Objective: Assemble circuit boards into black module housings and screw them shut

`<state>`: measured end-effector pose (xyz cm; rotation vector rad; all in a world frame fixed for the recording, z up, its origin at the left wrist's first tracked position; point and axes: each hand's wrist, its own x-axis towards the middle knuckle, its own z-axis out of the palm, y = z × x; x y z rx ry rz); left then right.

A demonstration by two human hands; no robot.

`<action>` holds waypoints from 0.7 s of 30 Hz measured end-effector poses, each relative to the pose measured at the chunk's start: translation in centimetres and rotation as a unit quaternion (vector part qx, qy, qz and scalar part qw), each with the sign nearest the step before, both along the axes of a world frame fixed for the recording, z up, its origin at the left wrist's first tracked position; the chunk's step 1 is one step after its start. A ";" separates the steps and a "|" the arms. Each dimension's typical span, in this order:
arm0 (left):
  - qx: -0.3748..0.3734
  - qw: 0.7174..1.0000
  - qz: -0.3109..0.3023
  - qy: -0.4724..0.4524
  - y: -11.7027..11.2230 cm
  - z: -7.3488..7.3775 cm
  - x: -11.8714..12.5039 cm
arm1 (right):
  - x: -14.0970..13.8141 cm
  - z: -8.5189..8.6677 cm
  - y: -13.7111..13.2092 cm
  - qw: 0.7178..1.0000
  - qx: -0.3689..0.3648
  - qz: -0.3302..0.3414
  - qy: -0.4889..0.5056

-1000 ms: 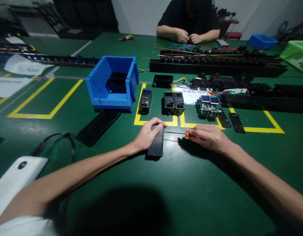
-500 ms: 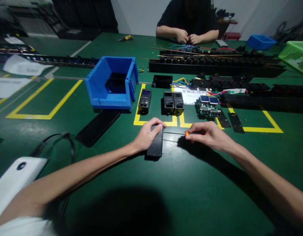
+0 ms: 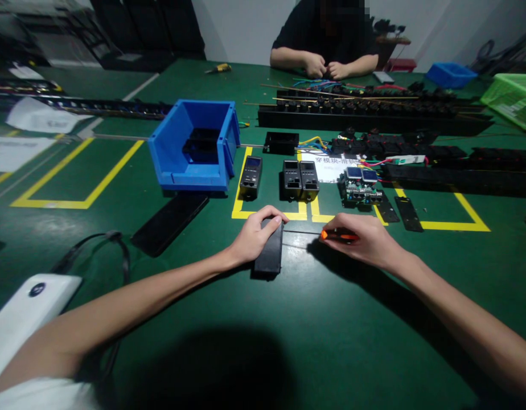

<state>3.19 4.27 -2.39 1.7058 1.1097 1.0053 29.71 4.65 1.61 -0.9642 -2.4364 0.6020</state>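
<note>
The left hand (image 3: 254,236) was closed over the far part of a black case (image 3: 267,259), which lay on the dark green surface (image 3: 212,307) with its near end uncovered below the fingers. The case's long axis ran near to far, roughly square to the screwdriver (image 3: 342,235). The right hand (image 3: 365,239) pinched that tool by its orange-and-black handle; its shaft pointed left, nearly level, at the case's right side, along a line from one hand toward the other. Whether the tip was seated could not be told.

Beyond both hands, yellow tape (image 3: 241,215) marked the surface. A blue bin (image 3: 194,180) stood past the left hand and to its left, and a circuit board (image 3: 361,187) lay beyond the right hand. Farther off, across from both hands, was a person (image 3: 297,37) in a dark top, before a pale wall (image 3: 241,28).
</note>
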 end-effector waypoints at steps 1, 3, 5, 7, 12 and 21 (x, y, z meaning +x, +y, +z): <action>0.000 1.000 0.000 0.000 0.0 0.0 0.0 | 0.2 -0.2 0.0 0.999 0.043 0.016 -0.013; 0.001 1.000 0.000 -0.001 0.0 -0.1 0.0 | 0.5 -0.6 0.1 0.992 0.116 0.034 -0.045; 0.002 1.000 0.001 -0.002 0.0 -0.1 0.0 | 0.7 -0.9 0.1 0.983 0.164 0.038 -0.076; 0.001 1.000 0.002 -0.003 0.0 -0.1 0.0 | 0.7 -1.0 0.1 0.979 0.180 0.040 -0.084; -0.002 1.000 0.007 0.001 0.0 0.0 0.1 | 0.3 -0.7 0.0 0.994 0.087 0.041 -0.045; -0.002 1.000 0.006 0.003 0.0 0.1 0.1 | -0.9 1.0 -0.6 0.982 -0.173 -0.066 0.047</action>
